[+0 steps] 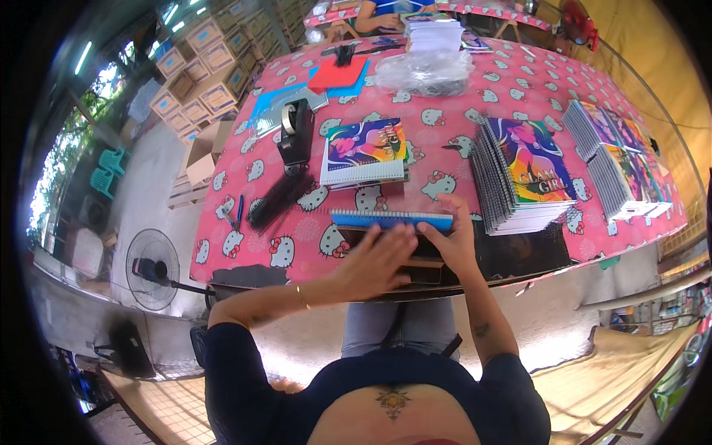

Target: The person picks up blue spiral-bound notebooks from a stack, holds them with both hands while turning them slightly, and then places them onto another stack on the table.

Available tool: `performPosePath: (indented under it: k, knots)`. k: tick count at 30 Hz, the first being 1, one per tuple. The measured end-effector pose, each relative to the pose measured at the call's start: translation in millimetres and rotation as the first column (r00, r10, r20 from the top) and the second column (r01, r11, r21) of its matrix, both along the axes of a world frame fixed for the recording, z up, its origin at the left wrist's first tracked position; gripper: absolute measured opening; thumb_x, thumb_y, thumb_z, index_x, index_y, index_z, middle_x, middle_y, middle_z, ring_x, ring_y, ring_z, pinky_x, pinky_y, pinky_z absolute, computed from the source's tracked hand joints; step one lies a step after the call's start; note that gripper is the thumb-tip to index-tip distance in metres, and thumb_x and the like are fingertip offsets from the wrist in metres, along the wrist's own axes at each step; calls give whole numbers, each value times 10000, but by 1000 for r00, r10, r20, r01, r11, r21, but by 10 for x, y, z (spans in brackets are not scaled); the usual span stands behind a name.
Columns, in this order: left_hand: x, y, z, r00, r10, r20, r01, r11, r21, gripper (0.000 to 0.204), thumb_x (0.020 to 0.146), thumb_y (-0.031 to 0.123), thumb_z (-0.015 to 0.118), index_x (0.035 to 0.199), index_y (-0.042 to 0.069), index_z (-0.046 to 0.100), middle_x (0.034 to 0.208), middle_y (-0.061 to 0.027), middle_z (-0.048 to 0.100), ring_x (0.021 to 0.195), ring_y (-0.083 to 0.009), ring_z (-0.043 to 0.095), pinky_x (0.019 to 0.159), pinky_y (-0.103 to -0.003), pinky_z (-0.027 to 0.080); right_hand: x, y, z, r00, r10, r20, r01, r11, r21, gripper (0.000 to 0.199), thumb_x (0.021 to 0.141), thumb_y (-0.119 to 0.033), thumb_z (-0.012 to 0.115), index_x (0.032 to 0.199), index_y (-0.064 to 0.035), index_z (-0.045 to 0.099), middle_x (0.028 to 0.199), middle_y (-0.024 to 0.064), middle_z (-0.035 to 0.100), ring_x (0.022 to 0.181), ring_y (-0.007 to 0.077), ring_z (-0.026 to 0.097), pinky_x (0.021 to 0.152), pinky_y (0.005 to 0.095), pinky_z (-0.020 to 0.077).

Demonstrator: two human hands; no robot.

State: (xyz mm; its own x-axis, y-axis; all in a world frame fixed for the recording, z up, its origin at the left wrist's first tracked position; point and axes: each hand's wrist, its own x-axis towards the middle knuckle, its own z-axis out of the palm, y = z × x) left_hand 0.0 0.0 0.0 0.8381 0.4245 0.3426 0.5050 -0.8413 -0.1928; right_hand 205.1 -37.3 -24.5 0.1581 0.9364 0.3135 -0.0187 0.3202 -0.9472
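One blue-covered rectangular notebook (356,220), bound edge on the far side — positioned near the front of the pink, cat-patterned tablecloth (308,241). Right hand (456,236): thumb and fingers gripped its right end. Left hand (380,256): fingers extended, loosely parted — against its near side.

The tall spiral-notebook stack (519,178) is bearing a two-line title in large capitals, low on its top cover. The shorter spiral-notebook pile (361,153) to its left is showing a similar title, running sideways along the cover's right side. The cardboard cartons (215,58) are carrying blue printed markings, appearing too small for reading.
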Motion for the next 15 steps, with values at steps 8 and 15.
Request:
performPosePath:
  k: [8,15]
  knots:
    - [125,-118,90,985,-43,-167,52,998,48,824,906,567,565,1430,-53,422,1465,-249,440,1379,-362,419,1104,-587,315,163,-32,-131,991,131,-2,-131,991,9,359,944,-43,671,1282,-24,551,1079,57,656,1033,110,603,883,278,489]
    - [188,20,-41,993,-106,-54,107,994,25,911,856,549,627,1452,-88,364,1515,-304,363,1422,-429,354,1116,-645,280,225,-41,-15,959,182,217,-168,982,-84,245,956,-84,644,1176,21,674,1001,111,736,915,131,644,848,308,503]
